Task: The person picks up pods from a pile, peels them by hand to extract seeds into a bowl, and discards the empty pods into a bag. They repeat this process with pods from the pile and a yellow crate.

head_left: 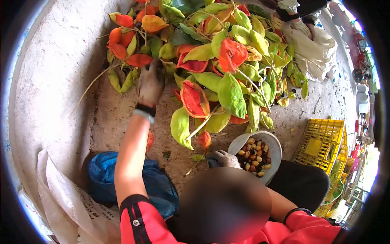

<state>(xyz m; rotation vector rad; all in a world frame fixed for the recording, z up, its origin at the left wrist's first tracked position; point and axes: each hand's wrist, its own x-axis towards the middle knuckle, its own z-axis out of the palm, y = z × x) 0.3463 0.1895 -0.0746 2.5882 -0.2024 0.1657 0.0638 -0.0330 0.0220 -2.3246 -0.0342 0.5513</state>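
Note:
My left hand (150, 84), in a thin soiled glove, reaches into the left side of a big heap of seed pods. Its fingers are stretched forward, right at the lower edge of a red pod (139, 60). Green pods (232, 95) and split red-orange pods (195, 99) on stems make up the heap. Lower down, my right hand (224, 159), also gloved and dark at the fingertips, is curled closed beside a pale bowl (276, 147); what it holds is hidden. Brown, cream and black seeds (255, 156) lie in the bowl.
A blue plastic bag (156, 179) lies by my left arm, with a white woven sack (73, 203) further left. Yellow crates (321, 142) stand at right. Another person's gloved hand (289, 5) shows at the top right, above a whitish sack (313, 55).

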